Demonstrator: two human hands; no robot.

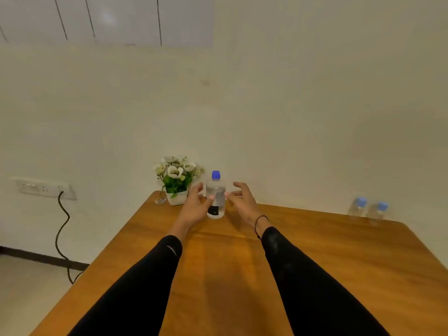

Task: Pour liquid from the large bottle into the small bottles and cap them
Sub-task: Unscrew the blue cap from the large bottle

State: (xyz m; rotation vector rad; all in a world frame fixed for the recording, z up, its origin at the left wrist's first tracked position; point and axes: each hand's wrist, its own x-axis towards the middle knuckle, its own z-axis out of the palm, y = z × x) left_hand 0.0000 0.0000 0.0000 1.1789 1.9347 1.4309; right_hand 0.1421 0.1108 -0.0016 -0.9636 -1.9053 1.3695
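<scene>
On the far left a wall socket (44, 189) feeds a dark cable (60, 229) that hangs down the wall to the floor, clear of the desk (218, 275) and of no concern to the work. At the desk's back left corner sits a small white pot of flowers (176, 180), and just beside its right side the left hand (196, 207) reaches forward, fingers spread and thumb laid against the big bottle (215, 197) — touching it, it seems, but not yet closed round it. The bottle stands upright at the back middle of the desk, its blue cap (216, 175) on and clear liquid inside, so the likely step in hand is taking hold of it from both sides to steady it for uncapping. The pot is the nearest thing in the way: a wide swing of the left elbow or of the bottle could knock it. The right hand (242, 202) comes in from the other side, its grip open with curled fingers, near the bottle but apparently short of contact; a dark band circles that wrist. Well apart, near the back right edge, two small bottles (368, 209) stand side by side, both with blue caps on and looking empty — nothing poured yet by the look of it. The bare desk between leaves a free path for carrying the big bottle across or drawing the small ones closer.
</scene>
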